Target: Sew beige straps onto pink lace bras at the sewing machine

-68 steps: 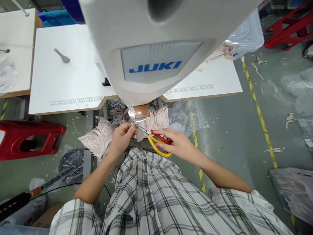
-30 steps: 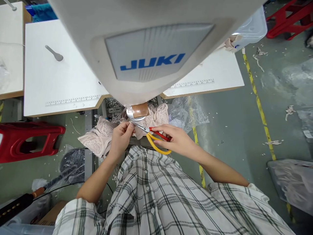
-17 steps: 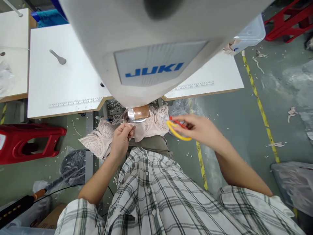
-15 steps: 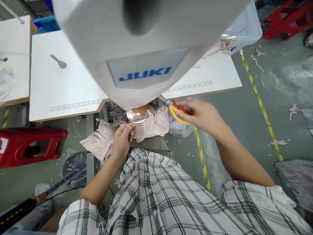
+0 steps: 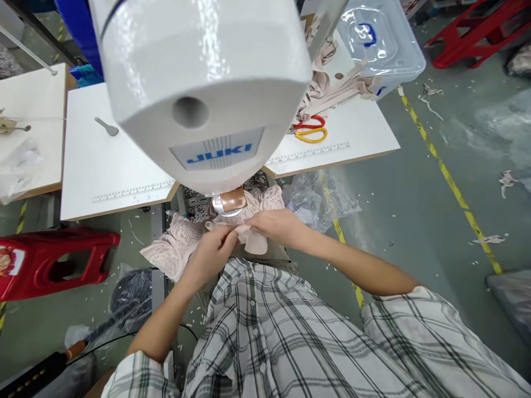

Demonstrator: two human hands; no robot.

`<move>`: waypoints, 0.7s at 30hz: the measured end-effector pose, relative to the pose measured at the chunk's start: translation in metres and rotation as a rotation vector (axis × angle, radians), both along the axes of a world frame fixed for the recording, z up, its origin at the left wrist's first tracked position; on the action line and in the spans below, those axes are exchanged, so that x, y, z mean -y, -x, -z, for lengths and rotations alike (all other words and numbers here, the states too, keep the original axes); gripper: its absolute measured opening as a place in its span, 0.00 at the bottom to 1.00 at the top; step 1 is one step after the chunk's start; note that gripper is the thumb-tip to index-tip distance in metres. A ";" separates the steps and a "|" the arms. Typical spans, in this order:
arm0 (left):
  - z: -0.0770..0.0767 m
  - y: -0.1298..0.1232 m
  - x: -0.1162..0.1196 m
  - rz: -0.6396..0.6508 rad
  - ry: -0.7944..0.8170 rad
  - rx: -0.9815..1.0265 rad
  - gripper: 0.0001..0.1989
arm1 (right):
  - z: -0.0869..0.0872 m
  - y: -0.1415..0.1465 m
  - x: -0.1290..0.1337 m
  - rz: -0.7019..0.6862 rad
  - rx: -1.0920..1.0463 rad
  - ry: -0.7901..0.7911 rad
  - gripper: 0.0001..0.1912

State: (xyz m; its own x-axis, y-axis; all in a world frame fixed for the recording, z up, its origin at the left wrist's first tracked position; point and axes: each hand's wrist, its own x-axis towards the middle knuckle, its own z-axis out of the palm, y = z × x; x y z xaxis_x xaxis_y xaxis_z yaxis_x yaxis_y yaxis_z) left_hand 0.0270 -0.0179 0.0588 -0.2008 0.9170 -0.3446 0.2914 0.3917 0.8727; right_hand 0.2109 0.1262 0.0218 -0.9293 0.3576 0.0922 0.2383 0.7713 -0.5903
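Scissors [image 5: 306,132] now on white table [image 5: 360,126]

Cloth [image 5: 255,242] is held between the left hand [image 5: 213,251] and right hand [image 5: 279,226], before the machine [image 5: 199,66], which is flanked on both sides by the table [image 5: 83,177]. Scissors [image 5: 307,131] are laid on the table's right part, nearer than the straps [image 5: 338,94]; behind these, farther right, a tub [image 5: 390,41] is placed. At left, a stool [image 5: 97,262] is set.
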 end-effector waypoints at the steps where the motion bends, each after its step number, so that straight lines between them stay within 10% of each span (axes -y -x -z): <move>1: 0.005 -0.001 0.005 -0.084 -0.106 -0.153 0.13 | 0.000 -0.004 -0.006 0.142 -0.018 0.058 0.13; 3: 0.022 -0.009 0.014 -0.245 -0.248 -0.267 0.13 | 0.000 -0.010 -0.014 0.431 -0.096 0.333 0.12; 6: 0.053 -0.035 0.020 -0.194 -0.182 0.138 0.22 | -0.003 -0.006 -0.004 0.631 -0.229 0.977 0.16; 12: 0.052 -0.072 0.028 -0.203 -0.251 0.496 0.49 | -0.027 0.011 0.046 0.364 -0.302 1.716 0.21; 16: 0.020 -0.056 0.036 -0.144 -0.736 0.044 0.43 | -0.061 0.006 0.038 0.070 -0.233 1.541 0.22; 21: 0.007 -0.020 0.013 -0.059 -0.908 -0.587 0.39 | -0.065 0.027 0.001 0.307 -0.379 0.555 0.10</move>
